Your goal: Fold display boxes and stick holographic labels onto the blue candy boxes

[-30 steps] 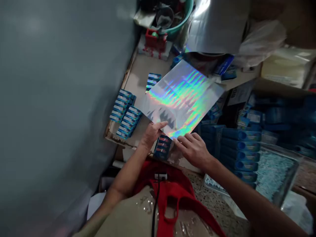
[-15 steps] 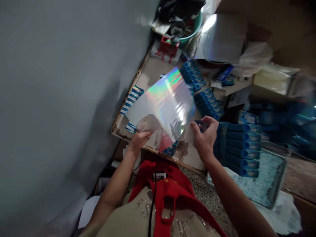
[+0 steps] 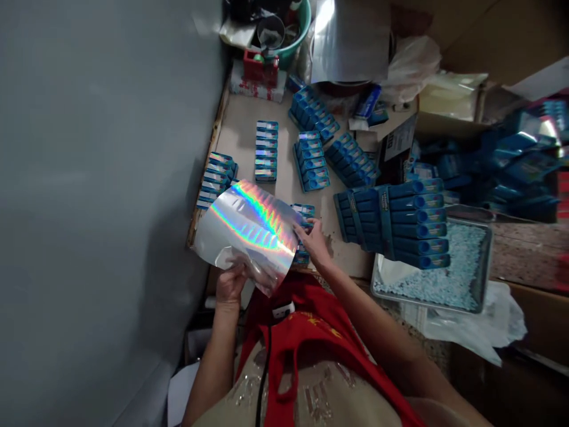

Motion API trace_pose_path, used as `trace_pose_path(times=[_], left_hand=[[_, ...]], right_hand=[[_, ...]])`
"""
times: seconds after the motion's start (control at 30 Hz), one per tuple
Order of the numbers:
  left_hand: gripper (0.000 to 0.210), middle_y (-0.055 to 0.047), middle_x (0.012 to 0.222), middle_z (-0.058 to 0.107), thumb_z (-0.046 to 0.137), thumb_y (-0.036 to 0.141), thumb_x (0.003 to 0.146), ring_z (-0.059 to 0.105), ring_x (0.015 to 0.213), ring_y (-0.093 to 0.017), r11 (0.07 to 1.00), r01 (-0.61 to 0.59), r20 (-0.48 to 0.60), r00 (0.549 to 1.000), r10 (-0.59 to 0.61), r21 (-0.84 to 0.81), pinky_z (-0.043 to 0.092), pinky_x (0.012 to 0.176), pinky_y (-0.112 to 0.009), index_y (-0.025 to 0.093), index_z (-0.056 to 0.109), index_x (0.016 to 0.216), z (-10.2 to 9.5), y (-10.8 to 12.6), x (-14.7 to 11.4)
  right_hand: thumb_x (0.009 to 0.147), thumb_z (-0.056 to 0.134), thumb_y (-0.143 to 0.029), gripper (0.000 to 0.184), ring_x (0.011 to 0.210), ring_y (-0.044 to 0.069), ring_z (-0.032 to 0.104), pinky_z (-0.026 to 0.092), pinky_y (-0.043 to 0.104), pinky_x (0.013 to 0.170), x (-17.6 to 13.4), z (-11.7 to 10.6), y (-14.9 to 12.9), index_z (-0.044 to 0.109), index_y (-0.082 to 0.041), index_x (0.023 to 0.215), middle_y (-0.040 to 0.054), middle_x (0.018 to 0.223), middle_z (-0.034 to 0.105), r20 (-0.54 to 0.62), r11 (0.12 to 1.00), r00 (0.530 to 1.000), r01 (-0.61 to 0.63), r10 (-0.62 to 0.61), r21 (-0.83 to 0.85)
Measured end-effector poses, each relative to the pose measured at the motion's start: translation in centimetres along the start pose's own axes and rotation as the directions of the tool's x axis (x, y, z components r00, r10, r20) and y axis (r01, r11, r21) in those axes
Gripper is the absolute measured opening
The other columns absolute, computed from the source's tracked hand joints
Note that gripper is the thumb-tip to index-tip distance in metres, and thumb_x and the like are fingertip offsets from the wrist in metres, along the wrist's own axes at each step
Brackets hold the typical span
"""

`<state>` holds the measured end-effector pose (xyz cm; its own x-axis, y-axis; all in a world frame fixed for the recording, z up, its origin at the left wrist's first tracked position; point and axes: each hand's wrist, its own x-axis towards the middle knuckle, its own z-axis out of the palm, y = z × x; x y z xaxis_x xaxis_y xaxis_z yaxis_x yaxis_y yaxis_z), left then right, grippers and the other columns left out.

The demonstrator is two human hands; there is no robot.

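Note:
My left hand (image 3: 231, 283) is closed on the near edge of a shiny rainbow-reflecting sheet (image 3: 249, 228), which bends upward in front of me. My right hand (image 3: 315, 243) is at the sheet's right edge, fingertips brought together beside a row of small blue boxes (image 3: 304, 210). Whether they pinch the sheet or something small, I cannot make out. The sheet partly hides that row. Further rows of blue boxes, several with shiny strips on their ends, stand at the left (image 3: 217, 172), in the middle (image 3: 266, 151) and right of the middle (image 3: 312, 161).
Long blue boxes (image 3: 393, 222) are banded together at the table's right. Below them, a metal tray (image 3: 488, 261) holds pale blue pieces. A red tape dispenser (image 3: 260, 68) and a green basin (image 3: 304, 24) stand at the back. A grey wall (image 3: 111, 178) borders the left side.
My right hand has come leftward and in to the sheet's right edge. The sheet has tilted and dropped closer to me, uncovering box rows behind it. The camera view has shifted.

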<state>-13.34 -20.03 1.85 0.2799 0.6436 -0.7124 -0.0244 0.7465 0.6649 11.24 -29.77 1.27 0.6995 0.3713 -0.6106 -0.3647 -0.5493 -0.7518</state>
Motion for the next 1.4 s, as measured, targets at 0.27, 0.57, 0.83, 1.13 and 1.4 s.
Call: trace_pose_path(times=[0.27,0.57,0.83,1.13,1.4], left_hand=[[0.047,-0.001,0.079,0.064,0.092,0.035,0.058,0.067,0.082,-0.022,0.908,0.255,-0.331,0.933,-0.140,0.334,0.057,0.085,-0.043,0.021,0.056,0.084,-1.5,-2.9,-2.7],[0.025,-0.013,0.131,0.071,0.070,0.047,0.095,0.054,0.136,-0.033,0.070,-0.711,0.532,0.584,0.614,0.700,0.024,0.127,-0.051,0.025,0.074,0.106,13.1,8.6,0.1],[0.024,-0.006,0.095,0.078,0.058,0.036,0.100,0.069,0.096,-0.025,0.113,-0.747,0.719,0.662,0.211,0.655,0.022,0.125,-0.057,0.021,0.074,0.089,21.9,7.2,3.3],[0.041,-0.006,0.090,0.077,0.057,0.054,0.101,0.068,0.097,-0.026,0.038,-0.805,0.804,0.593,0.040,0.592,0.019,0.127,-0.059,0.022,0.073,0.082,22.8,8.0,3.9],[0.026,-0.002,0.087,0.075,0.079,0.049,0.088,0.071,0.093,-0.023,0.129,-0.835,0.828,0.548,0.120,0.535,0.020,0.129,-0.055,0.027,0.080,0.102,21.0,6.9,2.5]], right_hand=[[0.053,0.093,-0.036,0.059,0.080,0.019,0.071,0.061,0.031,0.075,1.6,-0.6,-0.2,0.064,-0.023,0.103,-0.0001,0.094,0.079,0.103,0.865,0.995,-0.056,0.004,0.499],[0.065,0.088,-0.043,0.053,0.077,0.018,0.069,0.057,0.030,0.075,-2.3,-4.5,-1.9,0.066,-0.026,0.109,-0.0017,0.090,0.076,0.408,0.941,0.901,0.000,-0.147,0.338],[0.076,0.083,-0.041,0.063,0.105,0.023,0.072,0.058,0.039,0.097,-1.4,-9.4,-5.9,0.058,-0.029,0.133,0.0041,0.111,0.076,0.097,0.898,0.919,0.344,-0.382,0.275],[0.075,0.083,-0.039,0.025,0.076,0.022,0.071,0.054,0.035,0.074,0.7,-13.4,-8.5,0.085,-0.025,0.096,0.0028,0.084,0.080,0.259,0.913,0.881,0.409,-0.395,-0.001],[0.061,0.089,-0.043,0.026,0.055,0.012,0.056,0.041,0.025,0.052,0.5,-13.6,-7.1,0.081,-0.020,0.071,0.0010,0.062,0.072,0.371,0.995,0.923,0.099,-0.097,0.014]])
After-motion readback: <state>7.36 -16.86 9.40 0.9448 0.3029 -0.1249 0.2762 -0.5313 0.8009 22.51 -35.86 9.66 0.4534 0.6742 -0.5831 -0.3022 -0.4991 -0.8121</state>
